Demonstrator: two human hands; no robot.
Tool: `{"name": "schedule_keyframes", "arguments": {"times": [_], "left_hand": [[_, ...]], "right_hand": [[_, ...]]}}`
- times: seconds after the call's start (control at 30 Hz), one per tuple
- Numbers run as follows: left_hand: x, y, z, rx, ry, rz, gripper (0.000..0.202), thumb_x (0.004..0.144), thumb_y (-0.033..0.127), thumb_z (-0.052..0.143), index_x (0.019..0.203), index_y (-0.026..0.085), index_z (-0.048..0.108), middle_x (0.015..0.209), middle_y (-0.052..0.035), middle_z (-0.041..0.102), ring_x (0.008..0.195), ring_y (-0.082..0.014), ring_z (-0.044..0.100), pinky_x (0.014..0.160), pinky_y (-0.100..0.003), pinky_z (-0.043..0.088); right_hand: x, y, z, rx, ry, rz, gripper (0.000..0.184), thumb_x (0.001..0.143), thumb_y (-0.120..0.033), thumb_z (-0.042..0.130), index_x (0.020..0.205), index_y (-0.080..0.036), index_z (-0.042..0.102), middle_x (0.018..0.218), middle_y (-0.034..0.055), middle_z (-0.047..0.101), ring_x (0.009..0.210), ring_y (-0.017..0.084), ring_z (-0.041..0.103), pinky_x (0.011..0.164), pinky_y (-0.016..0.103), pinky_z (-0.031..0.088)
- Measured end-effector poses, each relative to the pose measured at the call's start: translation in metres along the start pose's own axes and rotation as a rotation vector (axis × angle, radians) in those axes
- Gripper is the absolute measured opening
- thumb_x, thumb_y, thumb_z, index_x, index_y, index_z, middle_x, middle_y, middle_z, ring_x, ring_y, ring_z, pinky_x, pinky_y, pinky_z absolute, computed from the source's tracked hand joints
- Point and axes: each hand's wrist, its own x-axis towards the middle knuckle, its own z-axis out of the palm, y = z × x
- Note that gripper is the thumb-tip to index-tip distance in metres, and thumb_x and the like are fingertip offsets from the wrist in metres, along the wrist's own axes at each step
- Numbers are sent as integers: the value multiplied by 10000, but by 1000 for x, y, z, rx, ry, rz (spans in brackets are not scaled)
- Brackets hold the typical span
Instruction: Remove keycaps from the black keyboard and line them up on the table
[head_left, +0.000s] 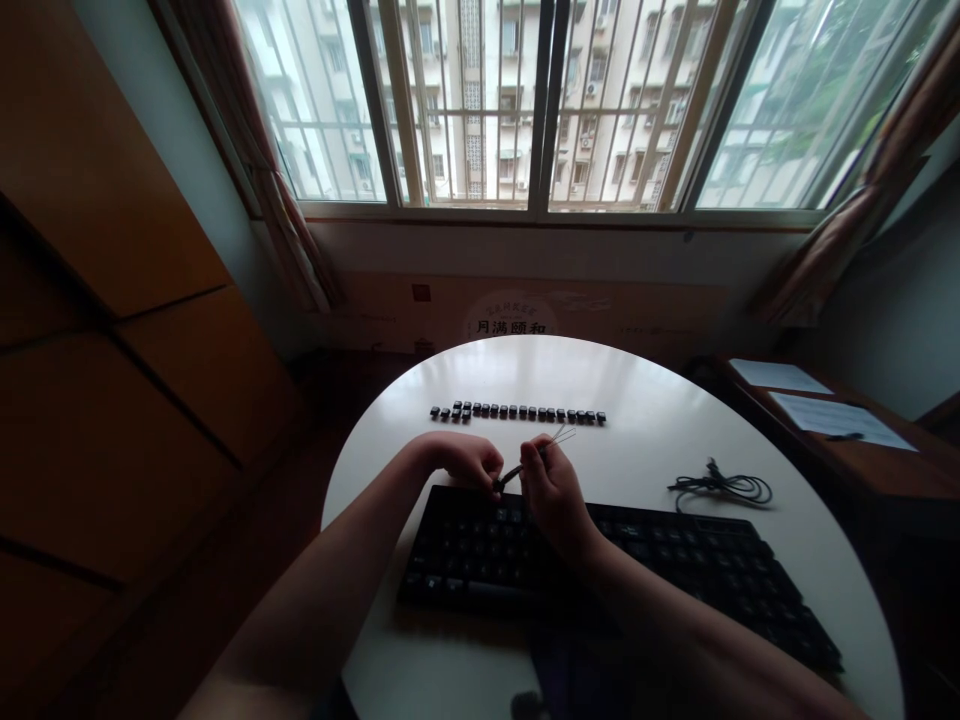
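A black keyboard [480, 555] lies across the white round table. My right hand [551, 490] is closed around a thin dark tool with two fine wires, which looks like a wire keycap puller [511, 474]. Its wires stick out past my fingers to the upper right. My left hand [472, 462] has its fingers curled in a pinch by the tool's lower left end, over the keyboard's top edge. A small dark bit shows at those fingertips, too small to name. Beyond both hands, several black keycaps [521, 411] stand in a row, with a few doubled up at the left.
A coiled black cable [724, 487] rests on the round table [817, 560], right of the keyboard. Papers [840, 418] lie on a brown side table at the right. Wooden cabinets [172, 380] stand at the left. A barred window [540, 110] is ahead.
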Motion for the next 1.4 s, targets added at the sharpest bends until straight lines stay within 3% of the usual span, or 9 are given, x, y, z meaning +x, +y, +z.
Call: {"name": "schedule_keyframes", "arguments": {"times": [0.13, 0.27, 0.33, 0.43, 0.8, 1.13, 1.4], "left_hand": [[-6, 3, -3, -97, -7, 91, 369, 703, 498, 759, 753, 175, 588, 637, 40, 510, 557, -94, 409, 486, -213, 299], [-16, 12, -4, -329, 106, 219, 412, 783, 546, 699, 958, 180, 629, 783, 13, 581, 535, -64, 378, 431, -187, 250], [-19, 16, -3, -388, 158, 281, 417, 796, 541, 693, 989, 176, 633, 814, 5, 593, 527, -57, 381, 415, -181, 271], [-20, 19, -2, -409, 147, 332, 408, 782, 512, 722, 979, 164, 640, 795, 9, 591, 519, -56, 407, 404, -178, 330], [-16, 14, -2, -396, 92, 321, 354, 777, 427, 766, 992, 175, 643, 805, 0, 659, 565, -78, 542, 420, -161, 413], [-19, 6, -6, -479, 43, 362, 324, 792, 379, 771, 1012, 182, 637, 818, 9, 636, 611, -73, 558, 468, -145, 469], [-18, 3, -7, -515, 83, 382, 314, 797, 354, 764, 1044, 179, 683, 814, -19, 622, 699, -112, 582, 464, -138, 480]], "right_hand": [[8, 3, 1, 197, 66, 115, 497, 846, -706, 545, 812, -222, 436, 518, -86, 381, 411, 78, 334, 378, 200, 286], [14, 1, 2, 299, 123, 185, 519, 819, -717, 572, 803, -224, 411, 501, -104, 358, 372, 63, 311, 337, 186, 270], [15, 1, 1, 325, 132, 200, 517, 814, -708, 589, 802, -222, 412, 501, -106, 356, 368, 60, 310, 330, 181, 268], [15, 4, 0, 357, 125, 209, 502, 818, -686, 608, 812, -221, 418, 512, -104, 362, 381, 59, 317, 334, 173, 271], [14, 11, -1, 315, 106, 143, 460, 845, -638, 625, 836, -213, 447, 528, -96, 378, 417, 58, 331, 366, 170, 280], [12, 10, -3, 131, 105, 66, 476, 855, -667, 582, 821, -199, 503, 511, -75, 415, 426, 74, 335, 400, 199, 288], [14, 11, -2, 113, 128, 34, 504, 837, -696, 575, 790, -201, 493, 490, -78, 401, 417, 79, 341, 401, 210, 291]]}}
